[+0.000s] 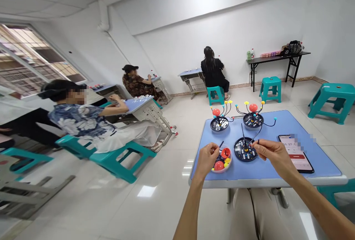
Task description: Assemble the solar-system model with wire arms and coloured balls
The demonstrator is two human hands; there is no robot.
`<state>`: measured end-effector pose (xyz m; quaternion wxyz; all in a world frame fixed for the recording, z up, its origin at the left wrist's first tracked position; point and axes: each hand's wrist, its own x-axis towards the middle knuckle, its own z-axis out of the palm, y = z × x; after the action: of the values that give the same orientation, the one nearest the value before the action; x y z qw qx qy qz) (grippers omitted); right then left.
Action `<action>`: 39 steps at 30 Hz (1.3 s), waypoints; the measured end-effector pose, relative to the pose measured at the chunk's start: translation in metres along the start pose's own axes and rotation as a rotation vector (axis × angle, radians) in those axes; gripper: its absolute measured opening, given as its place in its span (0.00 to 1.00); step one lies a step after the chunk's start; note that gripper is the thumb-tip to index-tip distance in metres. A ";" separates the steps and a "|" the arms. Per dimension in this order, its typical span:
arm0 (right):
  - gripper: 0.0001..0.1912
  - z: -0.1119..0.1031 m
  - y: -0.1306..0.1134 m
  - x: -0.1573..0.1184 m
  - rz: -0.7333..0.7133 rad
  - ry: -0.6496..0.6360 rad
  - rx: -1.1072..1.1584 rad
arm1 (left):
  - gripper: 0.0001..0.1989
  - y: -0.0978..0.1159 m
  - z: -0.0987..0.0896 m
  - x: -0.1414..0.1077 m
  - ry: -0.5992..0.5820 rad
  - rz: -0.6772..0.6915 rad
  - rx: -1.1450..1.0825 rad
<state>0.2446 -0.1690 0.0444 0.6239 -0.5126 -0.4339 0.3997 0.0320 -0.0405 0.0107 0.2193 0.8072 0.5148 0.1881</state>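
Observation:
My left hand (205, 158) is closed in a pinch above a clear bowl (221, 171) of parts, and a short black rod (221, 144) sticks out from its fingertips. Inside the bowl lie a red ball (219, 165), a red cup-shaped half (226, 153) and yellow balls (227, 160). Beside it a round black base (246, 155) with printed labels rests on the desk, thin black arms rising from its centre. At the base's right edge, the fingers of my right hand (273, 154) pinch a small dark rod (255, 142); its far end is hard to make out.
Two planet models, one left (219, 124) and one right (253, 121), stand at the back of the blue desk (291, 121). A phone (298, 155) lies at the right. Other people sit at desks to the left and ahead; green stools (270, 88) stand around.

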 end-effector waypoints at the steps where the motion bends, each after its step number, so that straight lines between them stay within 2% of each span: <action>1: 0.14 0.001 0.002 -0.001 -0.018 0.014 0.020 | 0.11 0.003 -0.001 -0.008 0.003 0.001 -0.211; 3: 0.14 0.004 0.007 -0.003 -0.040 0.028 0.087 | 0.12 0.012 0.000 -0.026 -0.012 0.009 -0.644; 5: 0.14 0.006 0.013 -0.005 -0.033 0.008 0.181 | 0.14 0.022 0.003 -0.044 -0.021 0.008 -0.877; 9: 0.16 0.011 0.021 -0.009 0.016 0.002 0.344 | 0.16 0.039 0.010 -0.073 -0.027 -0.101 -1.060; 14: 0.14 0.015 0.022 -0.014 0.024 0.051 0.430 | 0.21 0.053 0.013 -0.088 0.055 -0.243 -1.235; 18: 0.12 0.014 0.021 -0.018 0.042 0.062 0.480 | 0.22 0.059 0.008 -0.092 0.098 -0.271 -1.317; 24: 0.13 0.012 0.019 -0.021 0.061 0.089 0.509 | 0.18 0.060 0.006 -0.097 0.061 -0.163 -1.305; 29: 0.14 0.011 0.020 -0.021 0.078 0.109 0.537 | 0.18 0.060 0.007 -0.097 0.045 -0.134 -1.281; 36: 0.14 0.009 0.020 -0.020 0.072 0.118 0.530 | 0.15 0.061 0.012 -0.089 0.186 -0.033 -1.216; 39: 0.13 0.008 0.016 -0.023 0.080 0.113 0.519 | 0.15 0.062 0.015 -0.089 0.235 -0.054 -1.191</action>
<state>0.2288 -0.1857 0.0262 0.7415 -0.3737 -0.2605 0.4927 0.0507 -0.1469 0.0255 0.5795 0.5063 0.3624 0.5258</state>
